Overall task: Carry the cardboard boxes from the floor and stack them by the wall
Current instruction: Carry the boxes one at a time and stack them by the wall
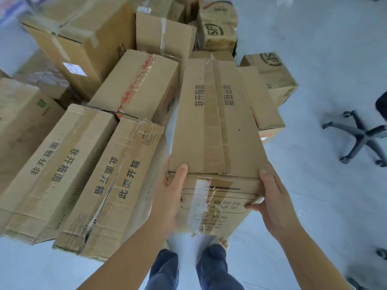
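Two hands: a long cardboard box (217, 130) is gripped at its near end, one hand on each side, and is held clear of the floor (326, 59).
Left hand (168, 197): it is clamped on the near left corner of the held box, with the thumb laid over the top edge and the fingers hidden beyond the left side.
Right hand (272, 197): it is clamped on the near right corner, with the thumb pressed on the printed end face and the fingers wrapped round the right side.
Held box: its length runs away from the hands, brown tape is seen along the top seam, and torn clear tape is seen on the end face between the hands.
Boxes left of the left hand: two long boxes (52, 164) (117, 181) are lain side by side on the floor, touching one another, with black print on top.
Boxes beyond the hands: a red-taped box (138, 82) is stacked up behind the two long ones, and a larger box with a white label (81, 42) is set further back.
Boxes beyond the right hand: two boxes with a round black logo (217, 28) (272, 70) are placed past the far end of the held box.
Chair base (362, 137): it is stood on the floor well to the right of the right hand.
Legs (188, 271): blue trousers are seen below the hands, under the held box.
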